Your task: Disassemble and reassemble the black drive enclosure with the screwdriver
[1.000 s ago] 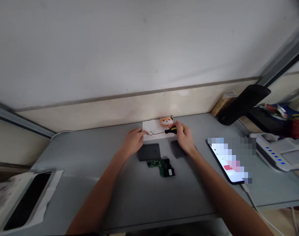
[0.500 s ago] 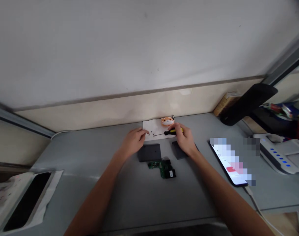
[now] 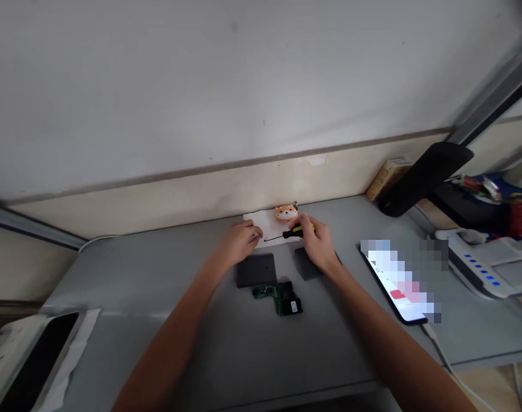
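Well, from the head camera, the right hand (image 3: 315, 243) is closed firmly around the yellow-and-black handle of a small screwdriver (image 3: 295, 232), and its thin shaft points left, low over a white paper sheet (image 3: 265, 224) on the grey bench (image 3: 115, 286). The left hand (image 3: 239, 241) is curled narrow, with its fingers (image 3: 255, 233) at the paper's edge, near the shaft tip; I cannot tell if they pinch something. An orange dog figure (image 3: 285, 213) sits at the paper's far edge, and a larger dark plate (image 3: 256, 270), a smaller dark plate (image 3: 306, 264) and a green circuit board (image 3: 278, 297) lie nearer the person.
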The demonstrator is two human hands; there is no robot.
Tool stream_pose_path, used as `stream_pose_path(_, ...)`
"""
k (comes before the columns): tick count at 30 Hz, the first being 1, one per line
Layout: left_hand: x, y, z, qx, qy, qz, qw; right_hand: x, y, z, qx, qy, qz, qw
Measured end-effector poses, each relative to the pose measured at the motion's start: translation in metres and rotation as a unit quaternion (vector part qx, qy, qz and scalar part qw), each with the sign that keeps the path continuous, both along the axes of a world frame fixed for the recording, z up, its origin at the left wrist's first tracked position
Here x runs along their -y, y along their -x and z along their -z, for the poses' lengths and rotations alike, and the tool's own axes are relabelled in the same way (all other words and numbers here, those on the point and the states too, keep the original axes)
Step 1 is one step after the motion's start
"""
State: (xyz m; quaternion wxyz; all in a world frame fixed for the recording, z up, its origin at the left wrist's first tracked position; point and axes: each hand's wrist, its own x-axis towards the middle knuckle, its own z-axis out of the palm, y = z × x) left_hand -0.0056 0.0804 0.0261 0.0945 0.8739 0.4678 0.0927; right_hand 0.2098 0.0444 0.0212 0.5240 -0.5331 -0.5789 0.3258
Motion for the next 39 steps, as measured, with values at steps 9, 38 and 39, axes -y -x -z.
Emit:
stream_pose_path(9,-0.014,-0.014,-0.001,0.043,-0.011,-0.002,0.999,-0.001,0.0,0.002,-0.004,-0.001,0.005,1.0)
stream_pose_path(38,0.044,0.003,-0.006,0.083,-0.009,0.049,0.995,-0.004,-0.024,-0.015,-0.042,0.03,0.11,0.993)
stream_pose_path(39,0.057,0.001,-0.006,0.092,-0.004,0.06,0.994,-0.001,-0.027,-0.021,-0.034,0.014,0.112,0.993)
